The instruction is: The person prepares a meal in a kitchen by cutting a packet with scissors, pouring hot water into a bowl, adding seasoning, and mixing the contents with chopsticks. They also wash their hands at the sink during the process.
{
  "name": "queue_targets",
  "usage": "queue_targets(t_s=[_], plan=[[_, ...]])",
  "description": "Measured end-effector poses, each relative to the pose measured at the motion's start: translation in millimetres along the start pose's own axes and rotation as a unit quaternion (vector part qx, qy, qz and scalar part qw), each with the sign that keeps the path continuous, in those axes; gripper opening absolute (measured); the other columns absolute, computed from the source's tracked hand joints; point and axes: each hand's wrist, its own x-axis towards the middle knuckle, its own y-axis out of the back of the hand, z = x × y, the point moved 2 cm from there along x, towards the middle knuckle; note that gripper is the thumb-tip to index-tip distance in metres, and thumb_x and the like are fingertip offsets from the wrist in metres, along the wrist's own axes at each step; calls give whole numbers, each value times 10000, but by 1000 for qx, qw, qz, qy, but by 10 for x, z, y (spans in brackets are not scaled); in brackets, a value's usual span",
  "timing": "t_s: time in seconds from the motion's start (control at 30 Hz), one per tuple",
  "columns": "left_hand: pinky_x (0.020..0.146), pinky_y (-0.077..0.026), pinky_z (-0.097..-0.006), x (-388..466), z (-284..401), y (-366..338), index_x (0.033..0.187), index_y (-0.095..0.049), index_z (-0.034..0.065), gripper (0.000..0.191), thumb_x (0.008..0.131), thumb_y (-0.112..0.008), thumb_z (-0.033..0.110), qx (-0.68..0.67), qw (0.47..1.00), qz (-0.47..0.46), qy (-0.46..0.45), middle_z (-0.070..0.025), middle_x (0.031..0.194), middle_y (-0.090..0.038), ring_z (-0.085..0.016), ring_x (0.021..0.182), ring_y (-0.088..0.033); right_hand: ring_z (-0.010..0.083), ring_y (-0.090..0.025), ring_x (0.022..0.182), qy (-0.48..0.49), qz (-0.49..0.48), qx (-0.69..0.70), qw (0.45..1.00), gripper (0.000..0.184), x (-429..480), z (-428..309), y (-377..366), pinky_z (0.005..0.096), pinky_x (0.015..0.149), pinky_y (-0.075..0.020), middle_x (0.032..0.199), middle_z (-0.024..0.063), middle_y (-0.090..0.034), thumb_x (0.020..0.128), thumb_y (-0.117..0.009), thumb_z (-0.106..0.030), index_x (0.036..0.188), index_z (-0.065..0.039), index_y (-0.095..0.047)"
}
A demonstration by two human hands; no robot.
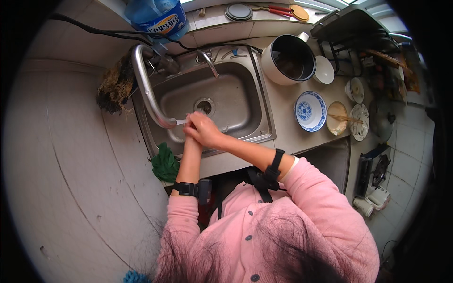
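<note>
Over the near side of a stainless steel sink (233, 95), my right hand (206, 129) lies across the top of my left hand (191, 123). The two touch, with the left mostly covered. Water runs onto them from the end of a thick curved metal faucet (147, 88) at the left. No object shows in either hand; the left hand's fingers are largely hidden. Just beyond the hands is the sink drain (204, 106). A smaller faucet (208, 63) stands at the sink's back edge. A green cloth (165, 163) hangs at the near left corner.
Right of the sink stand a white pot with dark liner (288, 60), a blue-and-white bowl (310, 111), and a bowl with chopsticks (337, 118). Farther right is a gas stove (375, 169). A large blue plastic bottle (157, 19) stands behind; a dark cable crosses the back edge.
</note>
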Motion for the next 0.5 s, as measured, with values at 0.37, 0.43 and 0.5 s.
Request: queue_targets(t_s=[0.37,0.43,0.5], plan=[[1122,-275,-442,-14,52,-93,1373,-373,15,611,995,-316,492,-40,999,-14,-26,-166,1426,-402,-292,1335,-366,360,-542,1014,10,-32,62,998,257,-124,255,-80,406,902,-432,1059,189,-574,883,-596,-197,1058,-14,-549],[1133,-268,-416,-98,38,-235,1319,-411,-3,563,1006,-302,452,11,998,-14,-60,-161,1386,-443,-289,1318,-394,352,-520,1138,-21,-33,76,996,380,78,552,-133,386,992,-400,1211,210,-552,921,-544,-247,1203,7,-532],[1103,-310,-404,-272,-63,-367,1225,-477,5,503,1011,-326,435,-53,989,-119,-66,-134,1284,-505,-274,1252,-445,325,-427,1299,-176,-39,73,981,525,230,821,-161,373,1098,-310,1398,221,-442,953,-474,-267,1379,33,-407]])
